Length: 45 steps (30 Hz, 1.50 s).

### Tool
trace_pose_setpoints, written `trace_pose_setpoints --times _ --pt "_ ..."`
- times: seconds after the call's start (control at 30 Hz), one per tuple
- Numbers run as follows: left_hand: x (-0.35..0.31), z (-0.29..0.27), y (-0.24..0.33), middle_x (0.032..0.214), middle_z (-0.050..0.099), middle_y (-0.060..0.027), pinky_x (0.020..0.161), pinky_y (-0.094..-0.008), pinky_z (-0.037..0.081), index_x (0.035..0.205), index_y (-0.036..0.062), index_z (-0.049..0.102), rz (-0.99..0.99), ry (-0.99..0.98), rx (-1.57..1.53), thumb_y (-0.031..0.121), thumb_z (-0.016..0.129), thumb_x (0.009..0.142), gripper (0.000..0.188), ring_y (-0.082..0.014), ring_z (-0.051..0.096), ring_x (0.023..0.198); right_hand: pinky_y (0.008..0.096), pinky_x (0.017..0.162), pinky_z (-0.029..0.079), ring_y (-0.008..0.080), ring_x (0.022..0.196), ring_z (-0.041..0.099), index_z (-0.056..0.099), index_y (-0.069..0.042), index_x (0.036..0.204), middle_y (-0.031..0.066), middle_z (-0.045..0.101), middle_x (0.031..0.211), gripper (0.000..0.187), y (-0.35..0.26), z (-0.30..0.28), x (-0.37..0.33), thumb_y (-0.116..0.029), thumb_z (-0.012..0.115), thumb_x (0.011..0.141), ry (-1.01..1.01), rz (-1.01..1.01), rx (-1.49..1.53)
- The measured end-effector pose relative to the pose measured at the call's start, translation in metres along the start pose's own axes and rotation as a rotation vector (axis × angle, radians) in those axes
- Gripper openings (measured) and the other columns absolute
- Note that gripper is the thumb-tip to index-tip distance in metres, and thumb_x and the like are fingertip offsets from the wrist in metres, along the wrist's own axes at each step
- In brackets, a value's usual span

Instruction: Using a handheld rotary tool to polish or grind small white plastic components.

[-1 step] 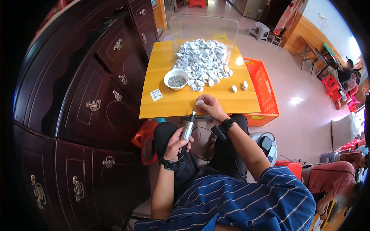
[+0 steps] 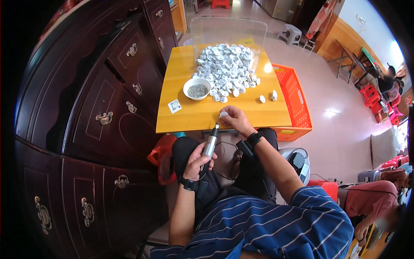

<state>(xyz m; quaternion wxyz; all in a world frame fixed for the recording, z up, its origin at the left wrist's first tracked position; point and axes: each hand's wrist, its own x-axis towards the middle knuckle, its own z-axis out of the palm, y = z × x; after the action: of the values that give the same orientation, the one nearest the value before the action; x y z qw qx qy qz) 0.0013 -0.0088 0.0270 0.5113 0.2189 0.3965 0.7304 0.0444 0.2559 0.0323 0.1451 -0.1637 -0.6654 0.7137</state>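
Note:
My left hand is closed around a silver and black electric screwdriver, whose bit points up and away from me. At the near edge of the wooden table, my right hand pinches a small white round plastic part. The bit's tip is at this part; whether it touches cannot be made out. Beyond my hands lies a large heap of similar white parts. A white bowl left of the heap holds many tiny grey metal pieces, perhaps screws.
A white printed card lies at the table's left. Two loose white parts sit at the right. A clear plastic bin stands behind the heap. An orange crate adjoins the table; dark drawers line the left.

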Motion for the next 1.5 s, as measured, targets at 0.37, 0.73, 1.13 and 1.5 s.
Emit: trace_pose_setpoints --times 0.37,0.73,1.13,1.5 --pt "0.005 0.004 -0.001 0.101 0.065 -0.0094 0.065 -0.0244 0.052 0.146 0.0032 0.038 -0.03 0.02 0.018 0.016 0.062 0.09 0.063 -0.0127 0.062 0.076 0.0242 0.079 0.057 0.0102 0.087 0.068 0.061 -0.003 0.111 0.0005 0.066 0.098 0.015 0.006 -0.003 0.0 -0.004 0.063 0.096 -0.029 -0.003 0.005" --pt "0.005 0.003 -0.002 0.101 0.064 -0.0085 0.065 -0.0243 0.052 0.146 0.004 0.039 -0.044 0.037 0.023 0.017 0.063 0.091 0.062 -0.0118 0.061 0.075 0.0259 0.083 0.057 0.0118 0.089 0.069 0.061 -0.002 0.111 0.0013 0.067 0.1 0.019 0.013 -0.002 0.001 0.001 0.063 0.093 0.021 -0.017 -0.021" --pt "0.005 0.003 -0.001 0.1 0.065 -0.0085 0.063 -0.0237 0.051 0.146 0.0046 0.039 -0.058 0.033 0.01 0.017 0.062 0.091 0.061 -0.012 0.062 0.075 0.0239 0.08 0.057 0.0089 0.088 0.068 0.064 -0.003 0.106 0.0005 0.068 0.099 0.015 0.013 -0.001 -0.001 0.001 0.067 0.092 0.009 -0.053 0.002" --pt "0.004 0.003 -0.002 0.099 0.064 -0.0098 0.059 -0.0225 0.05 0.144 0.0033 0.039 -0.046 0.031 -0.001 0.018 0.062 0.092 0.059 -0.0123 0.062 0.072 0.024 0.081 0.056 0.0089 0.091 0.068 0.066 -0.003 0.104 0.0003 0.07 0.099 0.014 0.016 -0.004 0.0 0.0 0.069 0.09 -0.044 -0.101 -0.019"
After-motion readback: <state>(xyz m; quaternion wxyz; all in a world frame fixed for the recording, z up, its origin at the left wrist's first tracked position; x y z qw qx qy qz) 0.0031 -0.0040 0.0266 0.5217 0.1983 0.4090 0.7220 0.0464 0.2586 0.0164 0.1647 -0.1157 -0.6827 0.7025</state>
